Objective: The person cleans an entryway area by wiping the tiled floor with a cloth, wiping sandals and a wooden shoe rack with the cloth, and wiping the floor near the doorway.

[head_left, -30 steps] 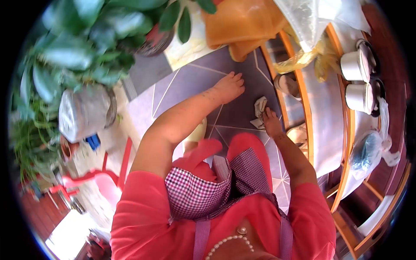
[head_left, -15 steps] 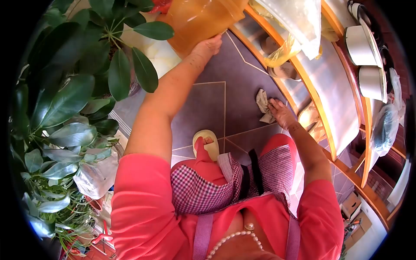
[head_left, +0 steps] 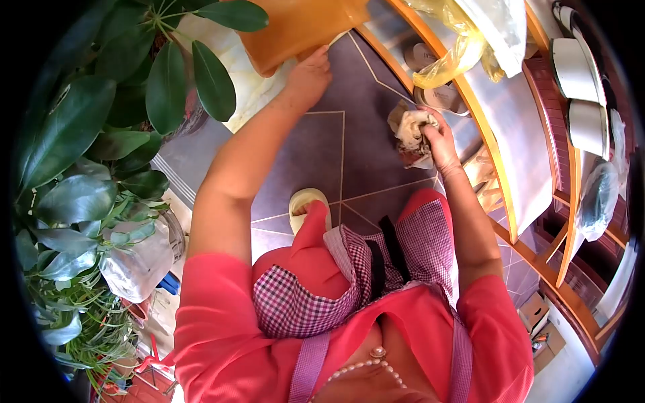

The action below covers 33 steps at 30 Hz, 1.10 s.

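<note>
My left hand point(head_left: 310, 75) reaches forward with its fingers closed on the lower edge of a glossy amber-orange plastic object point(head_left: 295, 30). The upper part of that object is cut off by the frame, so its exact kind cannot be told. My right hand point(head_left: 438, 142) is closed on a crumpled, pale, stained cloth point(head_left: 411, 134), bunched above the dark floor tiles. This hand is beside the wooden shelf rack.
A wooden shelf rack point(head_left: 485, 144) runs along the right, holding shoes point(head_left: 440, 99) and plastic bags point(head_left: 463, 50). Leafy potted plants point(head_left: 111, 195) crowd the left. Dark tiled floor point(head_left: 295, 158) lies between, with my slippered foot point(head_left: 309, 205) on it.
My right hand has moved forward with the cloth, which is now more bunched and appears larger. My left hand stays at the orange object's edge; the whole view has shifted slightly.
</note>
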Motion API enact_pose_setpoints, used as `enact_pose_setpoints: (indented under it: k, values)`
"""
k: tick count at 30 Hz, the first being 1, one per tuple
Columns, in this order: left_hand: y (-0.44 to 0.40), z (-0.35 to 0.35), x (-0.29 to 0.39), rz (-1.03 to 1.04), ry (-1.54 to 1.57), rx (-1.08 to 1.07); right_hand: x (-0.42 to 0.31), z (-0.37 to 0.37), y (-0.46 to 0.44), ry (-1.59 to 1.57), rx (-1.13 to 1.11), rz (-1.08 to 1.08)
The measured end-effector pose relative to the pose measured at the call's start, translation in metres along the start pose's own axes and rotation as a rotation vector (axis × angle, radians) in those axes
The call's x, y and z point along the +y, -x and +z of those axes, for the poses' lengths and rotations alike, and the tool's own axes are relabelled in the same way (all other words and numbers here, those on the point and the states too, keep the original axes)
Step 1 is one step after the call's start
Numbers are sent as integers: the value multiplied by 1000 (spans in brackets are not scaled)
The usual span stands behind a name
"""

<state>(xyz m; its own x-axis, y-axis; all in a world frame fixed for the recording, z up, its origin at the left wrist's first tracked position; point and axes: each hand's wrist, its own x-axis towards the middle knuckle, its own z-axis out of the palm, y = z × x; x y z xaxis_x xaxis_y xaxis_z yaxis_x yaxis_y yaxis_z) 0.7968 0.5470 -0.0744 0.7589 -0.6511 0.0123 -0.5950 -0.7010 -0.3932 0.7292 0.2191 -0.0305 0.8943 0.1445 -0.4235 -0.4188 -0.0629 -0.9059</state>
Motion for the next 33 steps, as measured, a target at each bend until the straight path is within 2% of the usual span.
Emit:
enact_pose_setpoints:
  k: [2, 4, 5, 8, 9, 11, 12, 14, 18, 26, 29, 33]
  values:
    - [-8, -36, 17, -84, 378, -48, 6, 2, -1, -96, 26, 193]
    - [-27, -61, 39, -118, 509, -10, 31, 1, -4, 366, 19, 162]
    - [-43, -65, 51, -138, 635, 51, 40, -1, -3, 508, -6, 143]
    - [-107, -84, 80, -199, 894, 311, 45, -1, 5, 425, 77, 177]
    - [-130, -87, 89, -229, 871, 359, 51, -5, 7, 347, 96, 270]
    - [-174, -85, 105, -285, 807, 432, 65, -9, 20, 345, 84, 217]
    - [-191, -80, 114, -311, 783, 423, 68, -10, 27, 349, 73, 192]
    - [-220, -67, 139, -347, 722, 365, 52, -3, 45, 42, 66, 271]
    - [-251, -50, 168, -373, 646, 262, 54, -11, 58, -54, 99, 308]
    - [-252, -36, 183, -355, 603, 232, 48, -17, 58, -168, 217, 266]
    - [-242, -33, 182, -341, 620, 251, 53, -35, 63, -34, 200, 167]
    - [-203, -39, 163, -327, 723, 361, 35, -49, 79, -23, 246, 157]
